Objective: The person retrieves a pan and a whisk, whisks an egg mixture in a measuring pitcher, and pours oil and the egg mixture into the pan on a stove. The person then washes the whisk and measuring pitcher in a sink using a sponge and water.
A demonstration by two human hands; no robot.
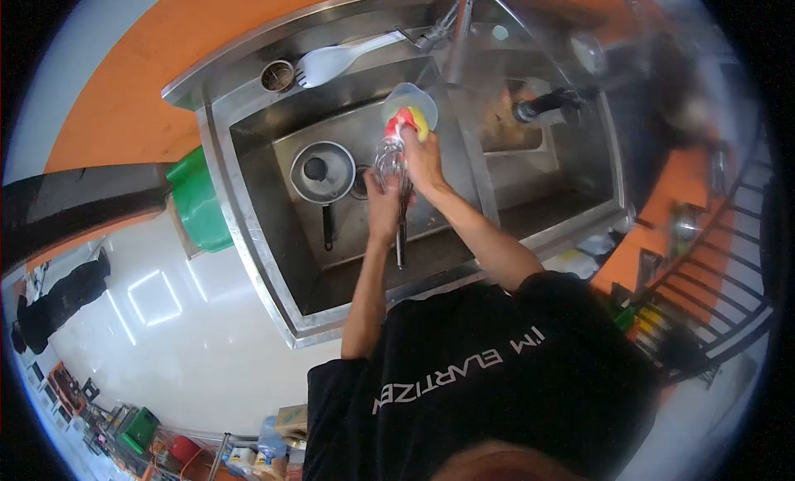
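Over the left basin of the steel sink [248, 224], my left hand [383, 206] is closed around a metal whisk [401, 247]. The whisk's handle points down towards me, and its wire loops are near my right hand [425, 159]. That hand grips a red and yellow sponge [404, 119] with some white foam on it, against the wires. Just beyond the sponge, a clear plastic bowl [406, 97] rests in the basin. To the left lies a small pan [308, 168] with a dark handle. A small round dark item [359, 183] is partly hidden behind my left hand.
A white slotted spatula [331, 62] and a round metal strainer cup [278, 76] sit on the back ledge. The faucet [451, 33] rises behind the basins. A dark spray nozzle [546, 106] hangs over the right basin. A green bin [201, 201] stands left of the sink.
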